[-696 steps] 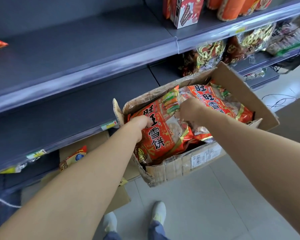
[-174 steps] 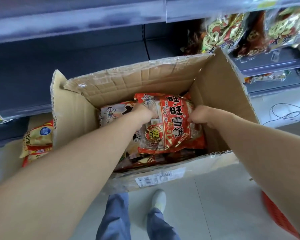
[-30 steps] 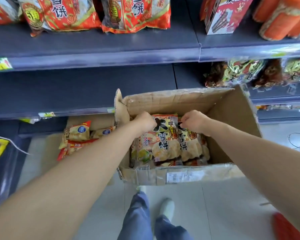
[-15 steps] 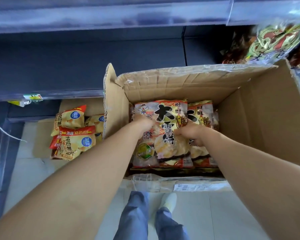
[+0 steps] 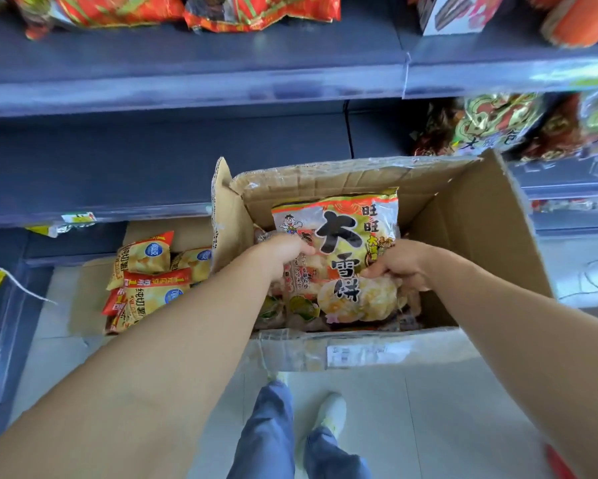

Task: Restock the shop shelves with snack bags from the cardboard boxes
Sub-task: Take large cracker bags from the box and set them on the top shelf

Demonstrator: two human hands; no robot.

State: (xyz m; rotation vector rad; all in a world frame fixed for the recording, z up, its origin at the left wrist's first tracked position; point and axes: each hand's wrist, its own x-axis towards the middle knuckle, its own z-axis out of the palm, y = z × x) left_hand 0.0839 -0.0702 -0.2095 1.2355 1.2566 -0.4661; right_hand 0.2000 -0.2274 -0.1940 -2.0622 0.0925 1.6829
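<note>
1. So, a yellow snack bag (image 5: pixel 339 250) stands tilted up inside the open box (image 5: pixel 480 236), printed face toward the camera and top edge near the box's far wall.
2. The left hand (image 5: pixel 283 254) grips the bag's left edge, with the fingers curled round it.
3. The right hand (image 5: pixel 399 267) grips the bag's right edge a little lower, fingers curled likewise.
4. More bags (image 5: pixel 273 305) of the same kind lie under and beside it, in the box's left half.
5. The box stands in front of the shelves, with its left flap upright and a white label on its near wall.
6. Left of the box, yellow chip bags (image 5: pixel 145 281) lie piled on a flat cardboard sheet (image 5: pixel 83 305) on the floor.
7. Behind the box runs a dark middle shelf (image 5: pixel 152 167); gold bags (image 5: pixel 491 122) sit at its right end.
8. On the top shelf (image 5: pixel 221 63) are red bags (image 5: pixel 249 8), a white carton (image 5: pixel 456 12) and orange packs (image 5: pixel 581 22).
9. Below the box, blue jeans (image 5: pixel 266 433) and pale shoes (image 5: pixel 332 409) show on the tiled floor.
</note>
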